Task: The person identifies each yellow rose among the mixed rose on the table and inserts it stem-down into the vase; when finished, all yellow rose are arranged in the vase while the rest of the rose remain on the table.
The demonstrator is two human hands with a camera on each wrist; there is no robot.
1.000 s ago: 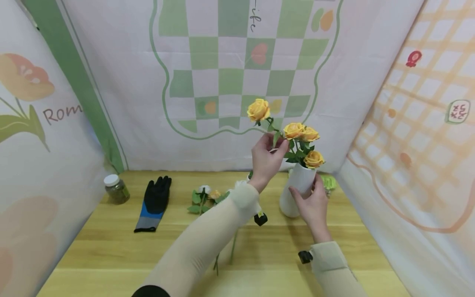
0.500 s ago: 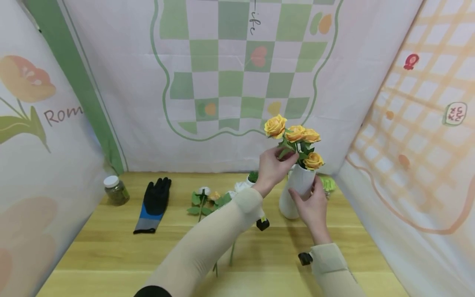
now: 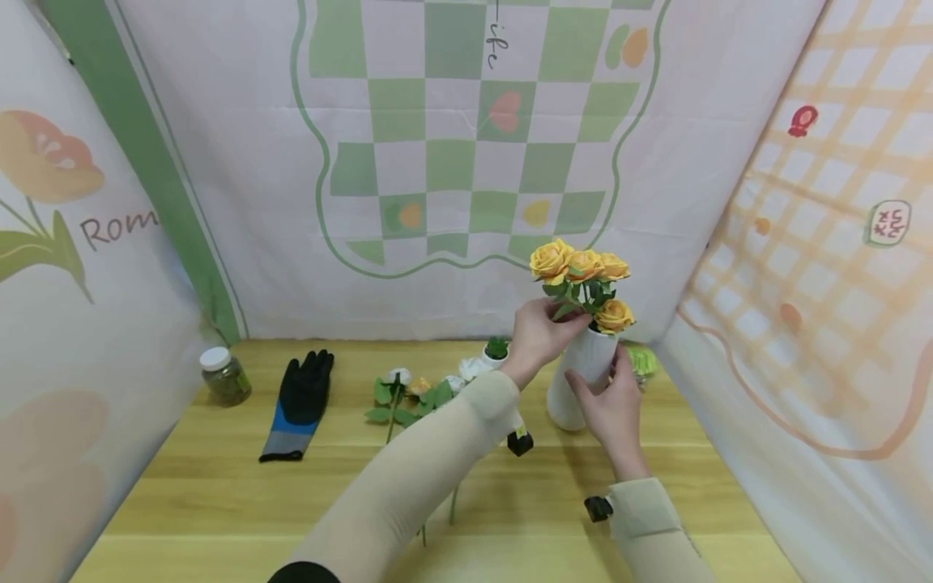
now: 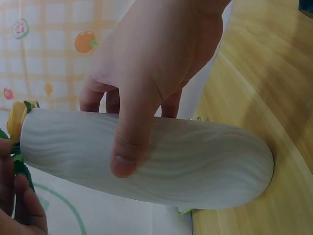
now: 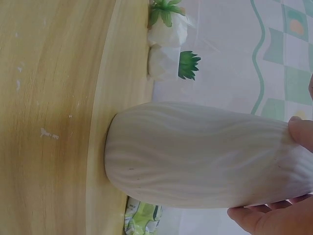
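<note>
In the head view, a white vase (image 3: 583, 364) with a rippled surface stands toward the right, tilted to the right, several yellow roses in its mouth. My right hand (image 3: 615, 409) grips it from the right side; its thumb (image 4: 126, 152) lies across the vase front in the left wrist view. Just above the rim, my left hand (image 3: 543, 332) pinches the leafy stem of the leftmost yellow rose (image 3: 551, 261). The stem's lower end is hidden by that hand and the vase. In the right wrist view, the vase base (image 5: 122, 152) is at the tabletop.
Flowers with white heads (image 3: 399, 376) and green leaves lie left of the vase, partly under my left sleeve. Behind them is a small potted plant (image 3: 496, 350). A black-and-blue glove (image 3: 299, 401), a white-lidded jar (image 3: 224, 376) and a green packet (image 3: 643, 361) are on the table.
My left hand has moved right and down with its rose, whose head is now beside the other roses. My right hand has kept its hold on the vase.
</note>
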